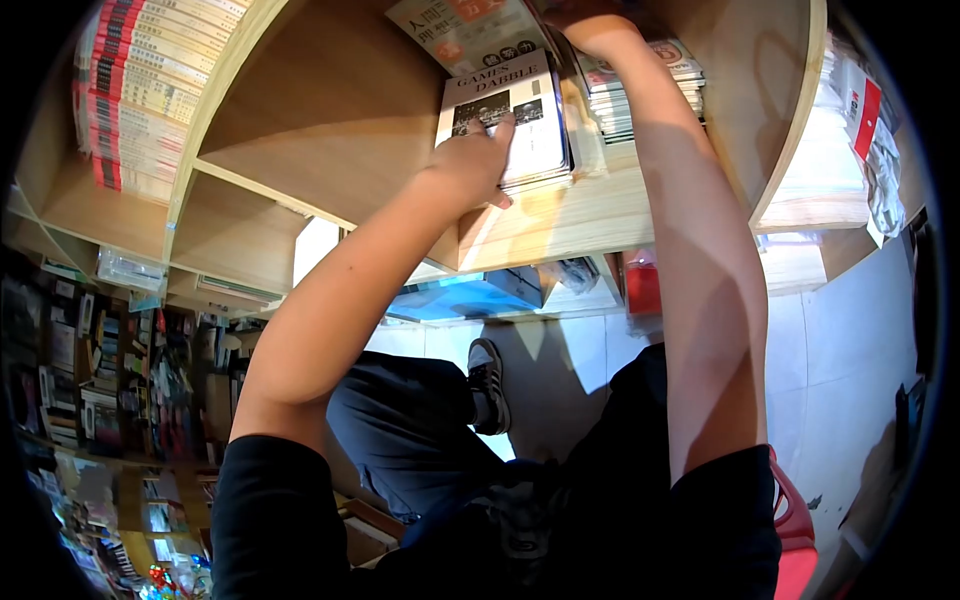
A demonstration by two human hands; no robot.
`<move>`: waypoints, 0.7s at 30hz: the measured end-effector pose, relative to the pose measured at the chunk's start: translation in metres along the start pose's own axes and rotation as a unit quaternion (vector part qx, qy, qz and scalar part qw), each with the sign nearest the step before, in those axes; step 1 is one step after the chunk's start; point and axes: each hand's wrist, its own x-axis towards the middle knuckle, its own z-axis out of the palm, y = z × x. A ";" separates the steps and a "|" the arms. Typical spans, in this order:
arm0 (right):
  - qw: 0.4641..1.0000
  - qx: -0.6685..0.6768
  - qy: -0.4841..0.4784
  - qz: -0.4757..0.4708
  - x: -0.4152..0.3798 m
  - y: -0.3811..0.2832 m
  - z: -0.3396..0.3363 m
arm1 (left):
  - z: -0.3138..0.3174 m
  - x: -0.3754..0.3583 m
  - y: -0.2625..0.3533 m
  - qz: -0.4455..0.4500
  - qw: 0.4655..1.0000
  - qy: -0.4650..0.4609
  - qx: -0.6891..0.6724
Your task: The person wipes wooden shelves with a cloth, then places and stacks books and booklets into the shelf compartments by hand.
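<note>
A white book titled "GAMES DABBLE" (545, 140) lies on top of a small stack on the wooden shelf (600, 215). My left hand (475, 165) rests on its cover with the fingers spread. Behind it, a grey-beige book with Chinese characters (460, 35) leans at the back of the compartment. My right hand (590, 25) reaches to the top edge of the view, above another stack of books (660, 80); its fingertips are hidden, so what it touches cannot be made out.
Red-and-cream books (150, 100) fill the upper left shelf. A blue box (470, 295) and a red item (642, 285) are below the shelf. White stacks (815, 170) stand at the right. A red stool (795, 530) is at the lower right.
</note>
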 end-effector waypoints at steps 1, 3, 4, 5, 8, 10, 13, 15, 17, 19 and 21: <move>1.000 0.001 -0.001 -0.002 -0.002 -0.003 0.000 | 0.005 0.004 0.004 -0.009 1.000 0.003 0.020; 1.000 -0.003 0.005 -0.002 -0.003 -0.006 -0.001 | 0.005 -0.002 0.013 0.046 0.990 0.087 0.097; 1.000 -0.003 0.007 -0.003 -0.002 -0.007 -0.002 | 0.006 -0.006 0.018 0.086 0.974 0.146 0.152; 1.000 -0.009 0.008 -0.005 -0.002 -0.007 -0.003 | 0.002 -0.002 0.018 0.088 0.973 0.146 0.153; 1.000 -0.007 0.003 -0.004 -0.002 -0.006 -0.003 | -0.015 0.016 0.019 0.308 0.907 0.271 0.100; 1.000 0.002 -0.001 -0.004 0.002 -0.001 0.002 | -0.031 0.025 0.027 0.284 0.942 0.140 0.115; 0.996 -0.040 0.054 -0.067 0.008 0.008 0.015 | -0.037 0.050 0.023 0.275 0.946 0.143 0.093; 0.999 0.015 0.017 -0.041 0.006 0.006 0.014 | -0.042 0.068 0.015 0.303 0.933 0.156 0.114; 0.998 0.032 0.028 -0.042 0.007 0.010 0.018 | -0.039 0.088 0.007 0.288 0.943 0.145 0.088; 0.991 0.042 0.107 -0.073 0.008 0.015 0.032 | -0.033 0.104 0.002 0.280 0.948 0.140 0.067; 0.993 0.055 0.089 -0.060 0.008 0.014 0.028 | -0.033 0.109 0.003 0.267 0.953 0.137 0.047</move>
